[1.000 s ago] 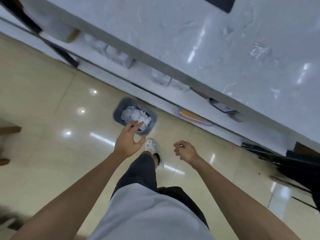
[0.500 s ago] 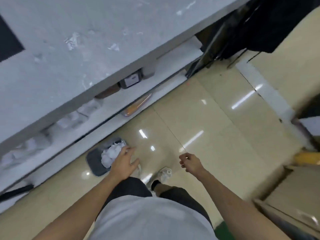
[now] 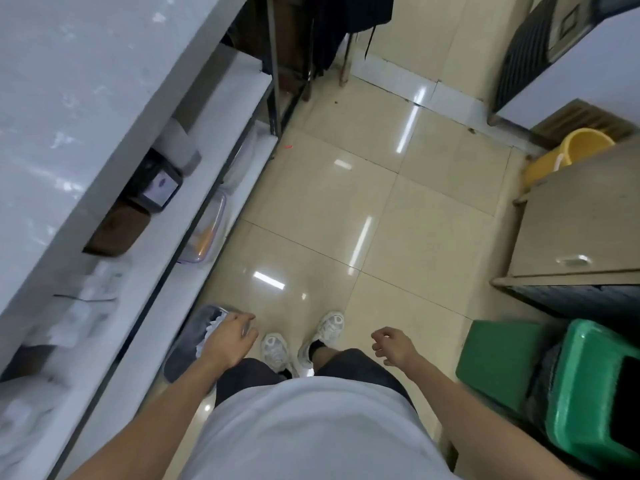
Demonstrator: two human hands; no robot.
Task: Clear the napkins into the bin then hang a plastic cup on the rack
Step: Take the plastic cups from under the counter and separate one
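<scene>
A small grey bin stands on the tiled floor beside the counter's lower shelf, with crumpled white napkins showing inside. My left hand hangs over the bin's near rim, fingers apart and holding nothing. My right hand hovers to the right of my feet, fingers loosely curled and empty. No plastic cup or rack is in view.
A white marble counter with shelves beneath runs along the left; a clear plastic box lies on the bottom shelf. Green bins stand at the right, with a wooden cabinet and a yellow bucket beyond. My shoes are on the floor.
The view has swung round to the right, so the counter now runs along the left. The bin has slid to the lower left. Both hands stay empty.
</scene>
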